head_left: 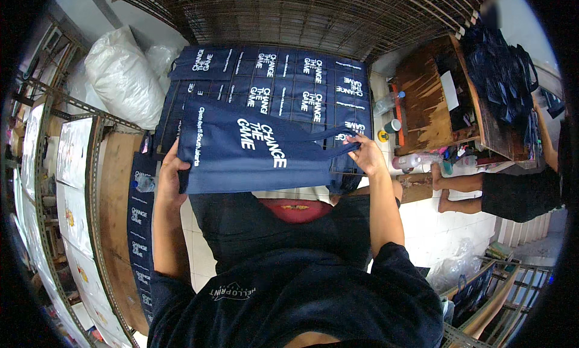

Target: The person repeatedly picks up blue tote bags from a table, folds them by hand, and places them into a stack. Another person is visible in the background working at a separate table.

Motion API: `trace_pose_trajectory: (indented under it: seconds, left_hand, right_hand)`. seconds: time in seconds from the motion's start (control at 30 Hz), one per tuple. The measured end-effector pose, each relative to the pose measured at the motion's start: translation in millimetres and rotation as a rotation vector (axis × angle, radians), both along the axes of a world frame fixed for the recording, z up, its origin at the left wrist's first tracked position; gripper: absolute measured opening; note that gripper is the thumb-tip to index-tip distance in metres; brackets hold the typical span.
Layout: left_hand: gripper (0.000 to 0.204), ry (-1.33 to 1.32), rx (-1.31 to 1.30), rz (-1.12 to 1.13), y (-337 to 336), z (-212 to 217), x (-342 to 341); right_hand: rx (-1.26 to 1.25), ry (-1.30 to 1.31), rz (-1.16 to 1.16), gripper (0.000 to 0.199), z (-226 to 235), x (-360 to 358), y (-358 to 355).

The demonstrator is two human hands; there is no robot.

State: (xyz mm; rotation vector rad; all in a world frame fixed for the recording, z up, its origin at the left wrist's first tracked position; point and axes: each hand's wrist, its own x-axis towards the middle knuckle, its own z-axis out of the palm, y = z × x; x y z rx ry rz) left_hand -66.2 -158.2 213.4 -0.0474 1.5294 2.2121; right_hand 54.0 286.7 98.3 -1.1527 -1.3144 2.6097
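A navy blue fabric tote bag with white lettering is stretched sideways in front of me. My left hand pinches its left edge, the thumb on top. Over at the handle end, my right hand is closed on the dark strap. Just beyond the held bag, more navy bags with the same white print lie in rows under a thin wire rack grid. The held bag covers the nearest part of these rows.
A stack of wire racks rises at the back. Left are a white plastic sack and printed panels on metal shelving. On the right, a wooden cabinet, bottles, a cup and another person's legs show.
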Motion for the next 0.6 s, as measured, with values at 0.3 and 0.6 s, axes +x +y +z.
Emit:
trace_pose_trajectory:
  seconds: [0.3,0.6]
  left_hand:
    - [0.074,0.106,-0.196,0.050,-10.2,-14.8,-27.7]
    - [0.024,0.232,-0.465,-0.077,28.1,-107.2,-130.3]
  right_hand:
    - [0.069,-0.104,0.259,0.053,-27.0,-13.3,12.0]
    - [0.713,-0.315,0.331,0.044,-23.3,-67.5,65.4]
